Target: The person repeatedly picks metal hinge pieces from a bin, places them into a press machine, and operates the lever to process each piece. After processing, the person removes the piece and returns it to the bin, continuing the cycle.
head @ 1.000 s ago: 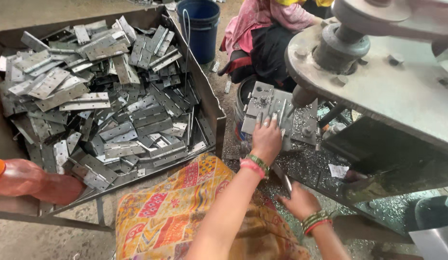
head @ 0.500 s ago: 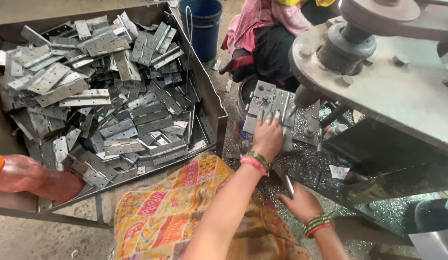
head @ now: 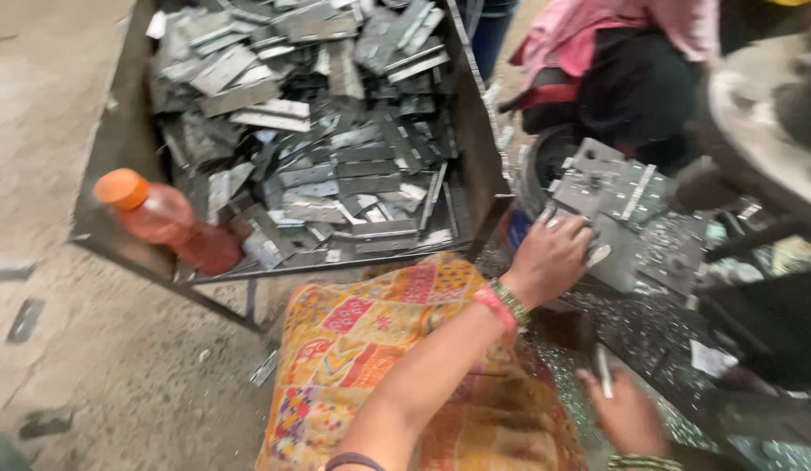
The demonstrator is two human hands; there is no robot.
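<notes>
Big open metal bin fills the upper left, heaped with flat grey metal strips lying every which way — loose stock, dumped rather than stacked, within arm's reach of the seated person. To the right, a heavy press machine, blurred, its round upper part overhanging the work area. Another person in pink cloth sits behind, top centre-right, hands not seen. An orange patterned cloth covers the wearer's lap, probably as a guard against the shavings that glitter on the floor around it.

A pile of grey punched plates sits beside the machine, just right of the bin's corner. The left hand, bangles at the wrist, lies on that pile, fingers curled over the near edge of a plate — looks like a grip, though blur hides how firm. The right hand, low right, is closed around a thin pale rod-like piece, held upright near the machine bed.

An orange-capped bottle leans on the bin's near edge, tilted.
</notes>
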